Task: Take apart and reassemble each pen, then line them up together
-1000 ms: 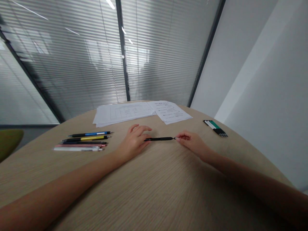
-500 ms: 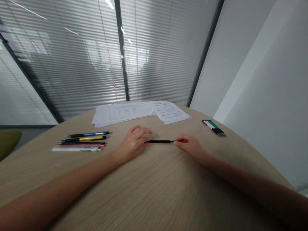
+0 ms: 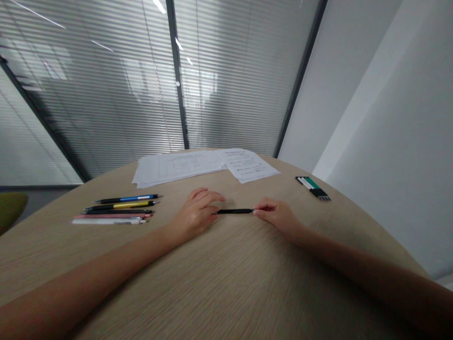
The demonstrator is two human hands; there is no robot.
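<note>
A slim black pen [image 3: 235, 211] lies level between my two hands, low over the table. At its left end is my left hand [image 3: 197, 213], thumb and finger closed on that end while the upper fingers stretch loosely forward. My right hand [image 3: 276, 216] pinches the pen's thin right tip between thumb and forefinger. The very ends of the pen are partly covered by the fingers. To the left of my left hand lies a row of several pens, among them a blue one [image 3: 131, 199], a yellow one [image 3: 124, 205] and a white one [image 3: 108, 220].
Printed paper sheets [image 3: 180, 167] lie at the far side of the wooden table [image 3: 226, 283]. Beyond my right hand is a small flat bundle [image 3: 313, 187] in green, white and black. Glass with blinds [image 3: 233, 71] stands behind; a green chair [image 3: 12, 210] shows at left.
Both hands keep nearly the same places around the black pen. My left fingers have shifted slightly at the pen's end. The whole view has moved a little.
</note>
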